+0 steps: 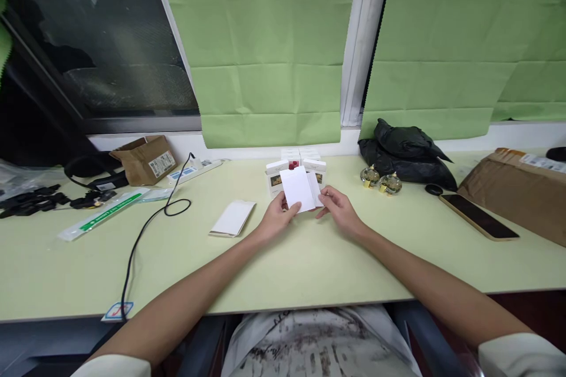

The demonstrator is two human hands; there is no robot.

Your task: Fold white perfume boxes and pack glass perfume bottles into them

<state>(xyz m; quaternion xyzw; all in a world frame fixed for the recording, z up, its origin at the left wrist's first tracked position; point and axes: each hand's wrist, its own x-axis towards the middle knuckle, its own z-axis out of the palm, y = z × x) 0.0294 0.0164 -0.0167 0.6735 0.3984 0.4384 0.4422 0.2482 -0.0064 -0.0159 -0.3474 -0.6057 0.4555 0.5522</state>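
Above the middle of the table, my left hand [277, 215] is closed on a white card [297, 188], thumb on its face. Behind its right edge another white piece [315, 185] shows, and my right hand [338, 209] pinches that at its lower right side. Just beyond the cards stand small white boxes [273, 175] with a picture on the front, partly hidden by the cards. Something small and red [293, 164] sits between them. A flat white folded packet [233, 218] lies on the table left of my left hand.
Two glass bottles with gold parts [390, 184], black plastic bags [407, 156], a phone [480, 217] and a large cardboard box [517, 191] are on the right. At left lie a black cable [137, 241], a small brown box [148, 160], a power strip [194, 171] and a green-striped plastic packet [104, 214].
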